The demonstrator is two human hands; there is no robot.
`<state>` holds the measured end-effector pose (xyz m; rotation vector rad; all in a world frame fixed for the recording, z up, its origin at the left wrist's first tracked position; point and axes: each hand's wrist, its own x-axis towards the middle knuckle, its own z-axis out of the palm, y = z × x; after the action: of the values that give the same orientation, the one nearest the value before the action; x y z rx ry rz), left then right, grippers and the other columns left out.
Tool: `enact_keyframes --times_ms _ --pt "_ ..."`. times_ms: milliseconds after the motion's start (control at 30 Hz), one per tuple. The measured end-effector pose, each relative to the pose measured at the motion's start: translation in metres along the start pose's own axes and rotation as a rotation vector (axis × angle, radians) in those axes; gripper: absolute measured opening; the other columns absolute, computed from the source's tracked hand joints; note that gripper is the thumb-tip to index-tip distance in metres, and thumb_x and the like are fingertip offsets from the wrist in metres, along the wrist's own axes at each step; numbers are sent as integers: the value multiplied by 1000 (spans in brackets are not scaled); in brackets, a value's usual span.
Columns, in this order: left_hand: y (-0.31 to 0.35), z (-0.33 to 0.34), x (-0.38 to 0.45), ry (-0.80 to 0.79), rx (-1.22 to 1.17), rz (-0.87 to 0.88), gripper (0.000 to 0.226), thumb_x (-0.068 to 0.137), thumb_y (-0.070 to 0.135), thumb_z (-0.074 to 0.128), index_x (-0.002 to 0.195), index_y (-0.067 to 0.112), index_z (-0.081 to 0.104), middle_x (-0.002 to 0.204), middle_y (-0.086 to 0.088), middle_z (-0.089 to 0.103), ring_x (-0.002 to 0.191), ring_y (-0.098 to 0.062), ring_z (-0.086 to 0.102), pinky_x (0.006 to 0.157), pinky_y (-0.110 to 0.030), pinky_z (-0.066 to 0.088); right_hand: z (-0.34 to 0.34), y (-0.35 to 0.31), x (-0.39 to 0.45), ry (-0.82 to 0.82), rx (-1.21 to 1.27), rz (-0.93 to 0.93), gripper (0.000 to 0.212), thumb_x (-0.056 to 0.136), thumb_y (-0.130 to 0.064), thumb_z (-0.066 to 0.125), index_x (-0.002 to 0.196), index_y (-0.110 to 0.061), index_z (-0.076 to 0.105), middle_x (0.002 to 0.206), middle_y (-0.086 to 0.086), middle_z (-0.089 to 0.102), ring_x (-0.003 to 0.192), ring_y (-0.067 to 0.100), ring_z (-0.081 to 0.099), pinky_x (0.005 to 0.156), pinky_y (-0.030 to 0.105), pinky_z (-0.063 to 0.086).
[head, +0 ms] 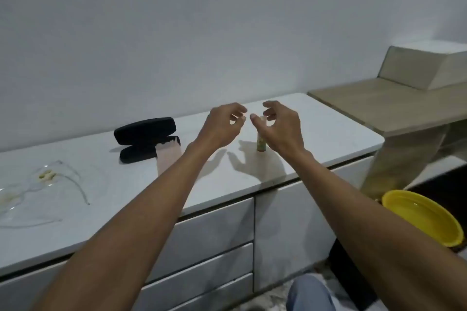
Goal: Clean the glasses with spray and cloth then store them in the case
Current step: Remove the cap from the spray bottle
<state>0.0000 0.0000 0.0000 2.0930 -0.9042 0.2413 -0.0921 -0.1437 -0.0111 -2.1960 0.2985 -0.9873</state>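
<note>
White marble-look bench [316, 131] lies under 2 raised hands, both empty: the left hand [222, 126] and right hand [280, 129] have loosely curled fingers [267, 106], gripping nothing. Just behind the right thumb stands the spray bottle [261, 142]. The open black case [146, 139] with a pink cloth [168, 156] sits left; the clear glasses [45, 182] lie well apart, far left. I judge the task barely begun; next is gripping the bottle upright.

Bare forearms, no sleeves, left hand [222, 125], right hand [279, 126], possibly blue jeans on a knee [309, 293]
</note>
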Motion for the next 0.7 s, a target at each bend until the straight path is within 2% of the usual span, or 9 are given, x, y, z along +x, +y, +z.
enact_keyframes --times_ms 100,167,233,267,400,567,700 --pt "8 3 -3 -10 -77 -27 23 99 21 61 118 18 72 109 1 73 95 -15 69 81 -25 55 0 7 -15 -25 31 67 48 86 -39 76 122 -9 69 98 5 77 93 20 72 89 38 57" --pt "15 4 -3 -32 -98 -26 24 99 23 61 120 19 72 109 3 73 94 -14 69 75 -15 50 4 9 -23 -22 12 93 33 92 -39 68 107 -10 73 87 2 77 85 19 73 85 39 58" --pt "21 4 0 -63 -133 -30 24 98 26 64 120 20 72 106 5 73 92 -10 69 72 -13 49 5 11 -24 4 27 88 37 100 -43 56 90 -13 74 76 -2 76 77 16 73 82 41 58" --pt "22 4 1 -85 -143 -32 25 97 27 67 120 20 73 104 7 73 92 -6 69 70 -14 50 5 11 -24 7 38 102 40 102 -45 54 88 -14 74 74 -4 76 74 15 73 81 41 59" --pt "26 13 5 -141 -133 -10 23 92 26 74 114 19 76 100 5 76 87 -4 70 65 -11 48 7 16 -26 -21 70 101 32 100 -40 58 98 -15 76 81 -3 78 71 12 75 79 42 61" --pt "21 23 8 -127 -114 -22 25 90 17 75 115 16 75 97 1 76 84 -8 69 70 -21 49 7 22 -24 -74 64 109 22 96 -32 67 98 -13 77 83 1 80 76 15 76 83 43 60" --pt "20 28 13 -115 -135 -42 17 88 10 76 105 10 77 90 4 74 74 2 65 67 -13 46 6 30 -23 -115 81 149 18 90 -27 73 98 -12 78 86 0 80 77 15 76 84 44 59"
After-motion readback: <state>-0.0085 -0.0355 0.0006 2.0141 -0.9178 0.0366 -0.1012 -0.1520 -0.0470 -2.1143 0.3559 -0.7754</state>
